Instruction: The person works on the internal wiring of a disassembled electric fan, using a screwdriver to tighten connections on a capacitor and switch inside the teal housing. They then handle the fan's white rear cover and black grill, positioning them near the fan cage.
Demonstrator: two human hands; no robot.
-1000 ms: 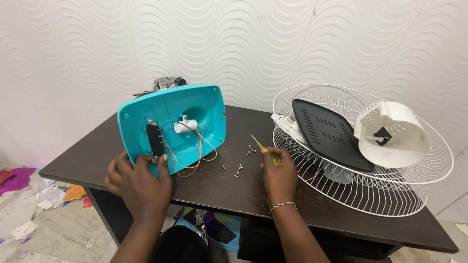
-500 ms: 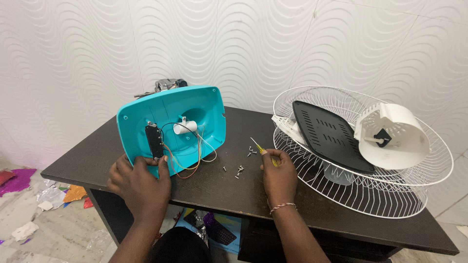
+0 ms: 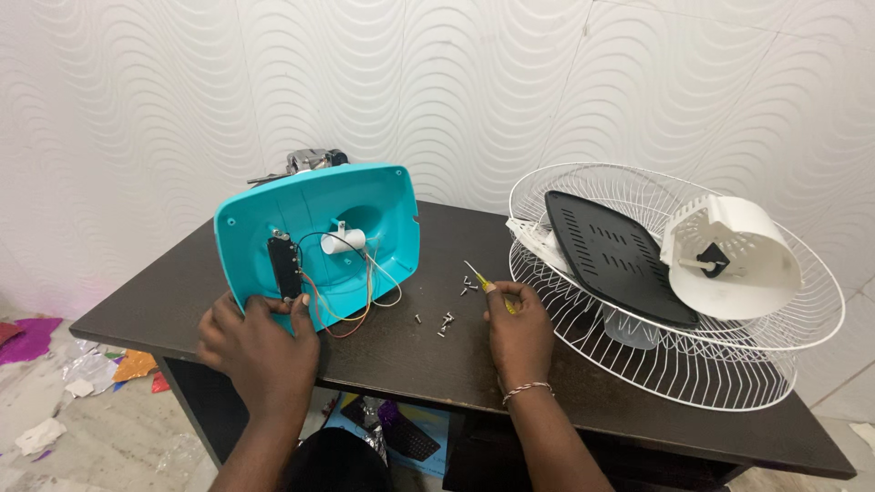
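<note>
Your left hand (image 3: 258,351) clasps the lower edge of the teal fan housing (image 3: 319,239), which stands tilted on the dark table (image 3: 410,378), wires (image 3: 351,305) trailing out. Your right hand (image 3: 518,333) has its grip closed on a small yellow-handled screwdriver (image 3: 483,278), just beside loose screws (image 3: 445,321). The white fan guard (image 3: 674,355) lies to the right.

The right hand (image 3: 518,330) hides most of the yellow-handled tool (image 3: 480,277); the screws (image 3: 444,321) are too small to count.
</note>
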